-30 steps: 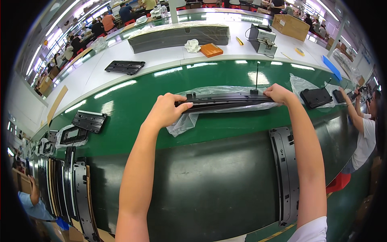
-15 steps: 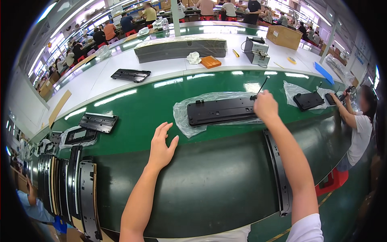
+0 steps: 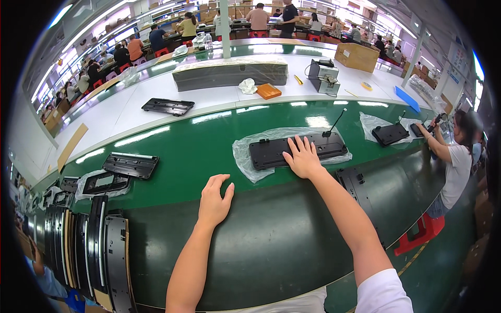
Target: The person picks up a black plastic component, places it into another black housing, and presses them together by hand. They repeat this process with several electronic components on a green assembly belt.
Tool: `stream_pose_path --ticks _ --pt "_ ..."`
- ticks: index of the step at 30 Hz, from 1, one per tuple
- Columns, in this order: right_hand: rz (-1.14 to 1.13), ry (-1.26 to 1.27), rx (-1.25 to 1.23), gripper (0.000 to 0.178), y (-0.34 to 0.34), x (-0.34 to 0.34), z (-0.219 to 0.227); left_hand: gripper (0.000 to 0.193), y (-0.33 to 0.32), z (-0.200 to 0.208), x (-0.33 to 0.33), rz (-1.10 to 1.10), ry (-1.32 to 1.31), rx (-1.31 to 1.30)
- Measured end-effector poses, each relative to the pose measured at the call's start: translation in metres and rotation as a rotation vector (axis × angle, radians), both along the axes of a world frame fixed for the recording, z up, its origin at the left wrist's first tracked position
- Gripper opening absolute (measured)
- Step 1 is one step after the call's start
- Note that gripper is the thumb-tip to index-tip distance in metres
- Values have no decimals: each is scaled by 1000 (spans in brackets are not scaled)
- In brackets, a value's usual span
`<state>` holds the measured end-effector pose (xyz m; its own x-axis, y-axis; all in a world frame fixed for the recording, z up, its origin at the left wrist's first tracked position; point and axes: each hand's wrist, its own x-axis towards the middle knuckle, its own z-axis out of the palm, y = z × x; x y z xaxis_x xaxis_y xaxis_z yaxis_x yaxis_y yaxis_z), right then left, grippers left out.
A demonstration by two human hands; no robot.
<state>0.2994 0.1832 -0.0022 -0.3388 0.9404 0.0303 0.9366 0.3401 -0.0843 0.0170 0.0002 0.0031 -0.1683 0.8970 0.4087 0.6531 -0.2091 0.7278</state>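
A long black plastic panel lies on a sheet of clear plastic film on the green worktop. From its right end a thin black cable sticks up. My right hand rests flat on the middle of this panel, fingers spread, gripping nothing. To the left, my left hand hovers by the near edge of the green surface, fingers loosely bent and thumb apart, with nothing in it. Beneath my right forearm, a second dark panel lies partly hidden on the dark mat.
Upright black panels with cardboard between them crowd the near left. More black frames lie beyond. Across the white table stand a long wrapped block, an orange box and a grey device. A co-worker works at right.
My right hand has left the cable at the panel's right end and moved left onto the panel's middle, its fingers opening out. My left hand has shifted slightly right and nearer.
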Motion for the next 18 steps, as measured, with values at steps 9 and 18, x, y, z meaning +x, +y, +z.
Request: stream_pose_path --ticks 9,18 --pt "325 904 27 38 -103 -97 13 24 -3 -5 -14 14 29 118" --pt "441 1054 -370 33 -149 -123 -2 20 -8 -12 -21 -27 -133 41"
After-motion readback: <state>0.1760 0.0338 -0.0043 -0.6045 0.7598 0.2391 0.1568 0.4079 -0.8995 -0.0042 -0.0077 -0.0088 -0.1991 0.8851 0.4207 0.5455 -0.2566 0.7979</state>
